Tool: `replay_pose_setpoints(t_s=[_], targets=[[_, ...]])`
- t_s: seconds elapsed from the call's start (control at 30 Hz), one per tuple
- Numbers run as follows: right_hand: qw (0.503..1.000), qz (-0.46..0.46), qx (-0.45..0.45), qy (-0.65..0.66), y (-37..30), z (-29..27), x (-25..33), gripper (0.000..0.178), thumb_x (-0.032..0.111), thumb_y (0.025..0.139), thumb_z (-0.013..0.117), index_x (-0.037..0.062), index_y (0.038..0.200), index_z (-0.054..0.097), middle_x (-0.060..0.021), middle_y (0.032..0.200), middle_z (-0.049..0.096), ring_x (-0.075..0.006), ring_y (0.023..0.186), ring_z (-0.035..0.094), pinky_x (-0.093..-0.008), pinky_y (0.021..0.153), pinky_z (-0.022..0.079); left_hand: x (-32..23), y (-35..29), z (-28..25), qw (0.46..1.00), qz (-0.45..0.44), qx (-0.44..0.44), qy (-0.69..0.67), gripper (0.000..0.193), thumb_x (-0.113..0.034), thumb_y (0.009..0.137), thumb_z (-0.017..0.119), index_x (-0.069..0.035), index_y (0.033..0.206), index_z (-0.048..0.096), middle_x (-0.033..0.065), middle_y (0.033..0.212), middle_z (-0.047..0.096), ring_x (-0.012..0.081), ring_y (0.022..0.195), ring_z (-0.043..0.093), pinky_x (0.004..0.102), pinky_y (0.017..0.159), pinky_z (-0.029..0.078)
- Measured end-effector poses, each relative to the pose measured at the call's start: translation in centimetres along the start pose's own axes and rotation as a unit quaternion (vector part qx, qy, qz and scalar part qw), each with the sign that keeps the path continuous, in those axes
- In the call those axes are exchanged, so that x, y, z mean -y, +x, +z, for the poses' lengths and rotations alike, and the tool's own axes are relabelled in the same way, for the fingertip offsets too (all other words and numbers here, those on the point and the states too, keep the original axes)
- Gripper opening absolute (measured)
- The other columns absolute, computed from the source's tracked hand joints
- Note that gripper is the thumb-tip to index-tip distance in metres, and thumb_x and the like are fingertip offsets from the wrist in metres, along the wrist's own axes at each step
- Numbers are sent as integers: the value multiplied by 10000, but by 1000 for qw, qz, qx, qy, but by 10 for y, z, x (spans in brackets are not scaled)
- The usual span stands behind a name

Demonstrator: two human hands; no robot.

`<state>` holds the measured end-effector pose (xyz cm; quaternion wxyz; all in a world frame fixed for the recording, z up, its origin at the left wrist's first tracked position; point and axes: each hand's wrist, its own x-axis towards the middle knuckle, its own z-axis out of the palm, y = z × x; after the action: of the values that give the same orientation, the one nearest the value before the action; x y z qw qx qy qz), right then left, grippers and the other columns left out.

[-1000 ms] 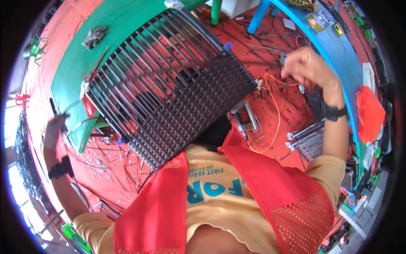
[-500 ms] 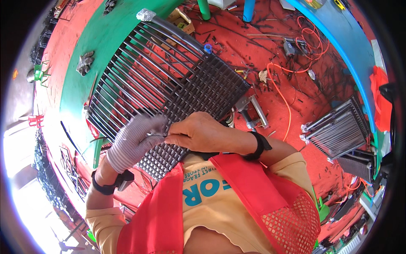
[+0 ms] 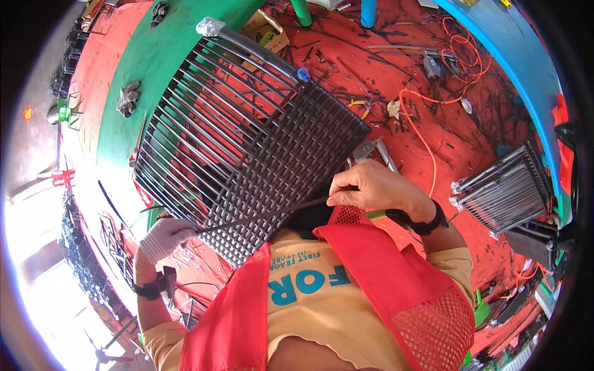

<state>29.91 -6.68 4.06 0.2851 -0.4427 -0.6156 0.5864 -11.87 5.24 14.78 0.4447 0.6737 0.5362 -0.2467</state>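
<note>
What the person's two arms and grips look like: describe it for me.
The left grip wears a pale, close-fitting glove; the right grip wears none. Each wrist carries a black band, with a dark, boxy module at the left one. The tan sleeves are short, leaving the forearms uncovered.

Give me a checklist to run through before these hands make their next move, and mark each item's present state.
1. Right hand has a firm-looking grip on the dark strip: ok, pinched between thumb and fingers.
2. Left hand holds the strip too: ok, pinched at the thumb.
3. Strip free of obvious slack: ok, it runs nearly straight between the hands, across the woven section.
4. Both hands gloved: not ok, only the left wears a glove.
5. Strip threaded into the weave: cannot tell, its ends are not clear at the hands.
6. Orange hose away from the panel: ok, it lies apart on the floor.
</note>
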Motion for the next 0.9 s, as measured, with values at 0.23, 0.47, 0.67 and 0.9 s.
replay_pose_setpoints(t_s=[0.23, 0.47, 0.67, 0.9], targets=[[998, -5, -43, -55, 7, -11, -6, 206, 273, 842, 682, 69, 812, 685, -119, 654, 628, -296, 637, 623, -381, 585, 454, 42, 11, -7, 997, -53, 22, -51, 211, -175, 860, 587, 11, 843, 685, 73, 682, 637, 153, 627, 620, 285, 612, 491], [998, -2, 13, -57, 20, -16, -4, 219, 287, 852, 650, 77, 805, 687, -123, 618, 608, -307, 622, 617, -399, 586, 446, 77, -1, -27, 970, -221, -102, -8, 222, -190, 823, 634, 8, 909, 685, 75, 790, 666, 165, 749, 641, 299, 712, 503], [982, -163, -28, -88, 75, 57, 29, 220, 312, 854, 656, 106, 778, 659, -108, 654, 631, -310, 627, 630, -396, 564, 479, -33, 14, 20, 957, 198, -211, 7, 487, -66, 767, 691, -29, 1233, 553, 94, 1079, 647, 219, 1022, 590, 336, 900, 451], [981, -183, 55, -20, 76, 61, 37, 248, 333, 858, 633, 100, 785, 671, -120, 675, 634, -329, 640, 624, -412, 557, 474, -9, -41, 23, 981, 149, -106, -63, 196, -149, 899, 636, -29, 1048, 674, 60, 916, 690, 155, 762, 644, 281, 682, 508]])
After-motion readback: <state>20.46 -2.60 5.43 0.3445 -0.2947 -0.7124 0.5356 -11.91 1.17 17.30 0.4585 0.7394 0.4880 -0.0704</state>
